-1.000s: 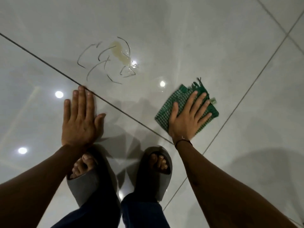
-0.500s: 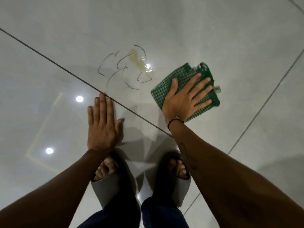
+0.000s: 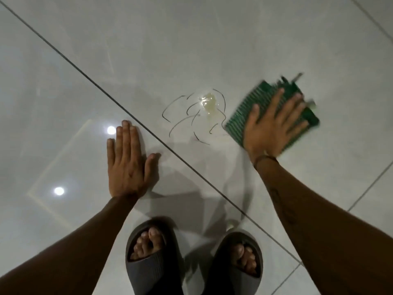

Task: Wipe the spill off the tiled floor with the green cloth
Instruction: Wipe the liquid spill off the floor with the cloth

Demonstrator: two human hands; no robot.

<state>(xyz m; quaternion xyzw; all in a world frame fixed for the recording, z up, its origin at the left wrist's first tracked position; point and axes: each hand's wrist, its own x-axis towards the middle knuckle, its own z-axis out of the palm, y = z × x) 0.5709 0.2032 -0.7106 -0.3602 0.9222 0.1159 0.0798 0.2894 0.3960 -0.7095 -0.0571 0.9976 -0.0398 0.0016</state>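
The right hand [image 3: 274, 128] presses flat on the green cloth [image 3: 274, 112], with its fingers [image 3: 295, 103] spread wide over the top. It is not pinching the cloth, just pushing down on it. A moment ago the cloth sat well away from the spill [image 3: 209, 102]. Now it has slid across the tiled floor [image 3: 191, 39] and its left edge is just beside the yellowish puddle. The cloth looks blurry, so it is probably moving fast.

The left hand [image 3: 127, 160] has stayed flat on the floor, fingers straight and close together, holding nothing. It seems to prop the person up. Thin dark curved lines [image 3: 180, 122] circle the puddle. I cannot tell if they are drawn marks or wet edges. Two grey slippers [image 3: 153, 269] stand near the bottom.

The puddle is not touched yet, so no wiping is done. The next push should carry the cloth left, right over the wet spot.
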